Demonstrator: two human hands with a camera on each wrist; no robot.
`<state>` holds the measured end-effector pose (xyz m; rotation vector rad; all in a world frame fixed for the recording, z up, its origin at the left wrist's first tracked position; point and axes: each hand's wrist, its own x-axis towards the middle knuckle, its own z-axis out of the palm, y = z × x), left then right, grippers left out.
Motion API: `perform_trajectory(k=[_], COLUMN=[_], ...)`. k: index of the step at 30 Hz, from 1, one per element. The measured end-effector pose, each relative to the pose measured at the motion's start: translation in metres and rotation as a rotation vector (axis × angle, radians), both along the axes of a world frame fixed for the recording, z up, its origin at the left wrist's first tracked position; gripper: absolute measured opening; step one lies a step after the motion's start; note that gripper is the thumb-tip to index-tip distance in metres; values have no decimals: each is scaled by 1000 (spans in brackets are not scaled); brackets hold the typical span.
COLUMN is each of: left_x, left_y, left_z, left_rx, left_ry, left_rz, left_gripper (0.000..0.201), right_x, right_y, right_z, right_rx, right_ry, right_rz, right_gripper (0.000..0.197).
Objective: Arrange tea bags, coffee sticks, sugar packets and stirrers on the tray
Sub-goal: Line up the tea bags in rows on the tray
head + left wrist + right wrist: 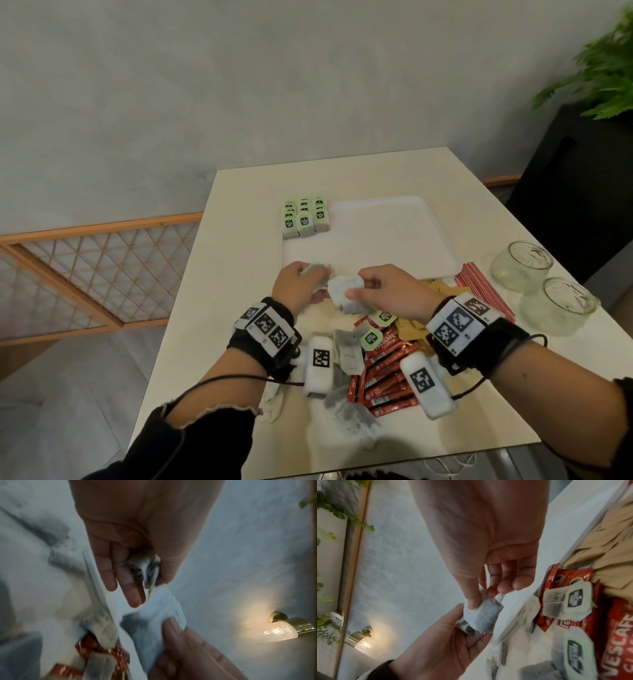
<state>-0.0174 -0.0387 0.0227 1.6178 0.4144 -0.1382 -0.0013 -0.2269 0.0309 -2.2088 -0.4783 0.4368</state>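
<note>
My right hand (388,291) pinches a tea bag (346,289) between thumb and fingertips, palm turned down, wrist raised above the table (239,267), while my left hand (298,286) curls its thumb and fingers round a small bunch of tea bags (145,570); two of its fingers (126,582) reach out straight below the bunch in the left wrist view. The two hands meet knuckle to knuckle, and the pinched tea bag hangs between them, touching my left fingertips. Both forearms come in from my side of the table, the cuffs of dark sleeves pushed back behind the wrist bands. Just beyond my knuckles lies the white tray (428,240), and at its far left corner, well apart from my grip, green-tagged tea bags (305,219) stand in neat rows. Beneath my wrists, nearer my body, a loose heap of tea bags (346,353) lies mixed with red coffee sticks (383,373). Under my right wrist are tan sugar packets (411,327), and just to its right a bundle of red stirrers (483,291). Further right stand two glass jars (520,265).
</note>
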Motion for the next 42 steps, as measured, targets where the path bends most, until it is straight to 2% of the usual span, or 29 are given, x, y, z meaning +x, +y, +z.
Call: perform_trajectory(k=[5, 8, 10, 14, 17, 21, 26, 28, 32, 36, 39, 42], left_x=[-1, -1, 0, 8, 15, 20, 27, 29, 38, 53, 64, 75], left_y=[-16, -17, -18, -18, -16, -21, -31, -33, -31, -23, -17, -11], left_z=[-9, -7, -7, -8, -10, -10, -7, -4, 1, 4, 5, 7], left_rx=[-193, -331, -288, -198, -194, -103, 64, 49, 33, -12, -82, -111], left_ry=[53, 69, 51, 37, 17, -29, -102, -108, -104, -70, -20, 6], left_rz=[3, -80, -140, -54, 27, 54, 9, -22, -43, 26, 52, 55], left_gripper=[34, 35, 34, 32, 27, 23, 9, 7, 16, 23, 19, 23], right_x=[13, 20, 24, 28, 34, 45, 50, 52, 60, 74, 87, 105], right_y=[-2, -6, -7, -7, -7, -8, 4, 10, 19, 23, 26, 30], right_z=[-7, -8, -7, 2, 7, 7, 6, 7, 14, 18, 12, 1], right_rx=[35, 42, 46, 90, 15, -60, -59, -13, 81, 140, 179, 227], right_ry=[28, 37, 57, 127, -6, -173, -203, -191, -117, -47, -37, -6], right_rz=[-60, -95, -110, -168, -218, -302, -282, -265, -267, -255, -271, -356], right_gripper=[40, 40, 37, 39, 47, 35, 29, 31, 40, 23, 8, 23])
